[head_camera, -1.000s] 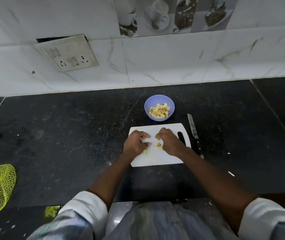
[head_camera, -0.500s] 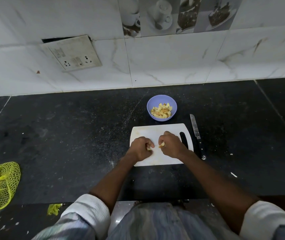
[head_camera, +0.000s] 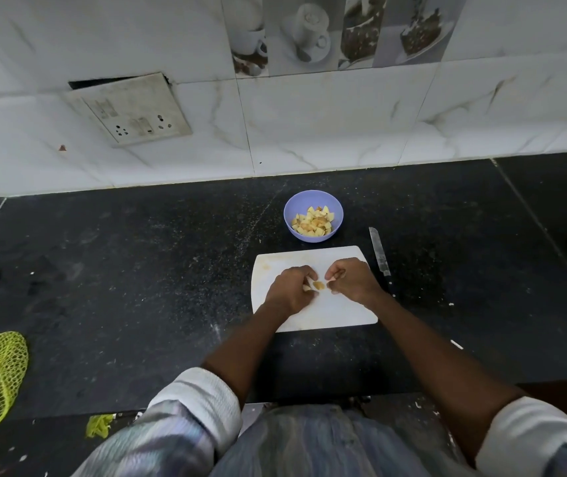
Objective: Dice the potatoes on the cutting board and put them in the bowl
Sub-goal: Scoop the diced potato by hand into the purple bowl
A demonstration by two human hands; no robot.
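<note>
Since a second ago: left hand and right hand drawn closer on cutting board, fingers curled, pinching potato pieces. No readable writing.

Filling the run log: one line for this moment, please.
stage: gathering last potato pieces | left hand, right hand: on cutting board | knife: set aside | bowl: part-filled

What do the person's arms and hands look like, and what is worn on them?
Both hands, the left hand and the right hand, are bare: no gloves, and no rings or watch can be made out. The forearms are bare too. The pale, whitish sleeves are pushed up towards the elbows, with a faint ribbed or striped texture.
</note>
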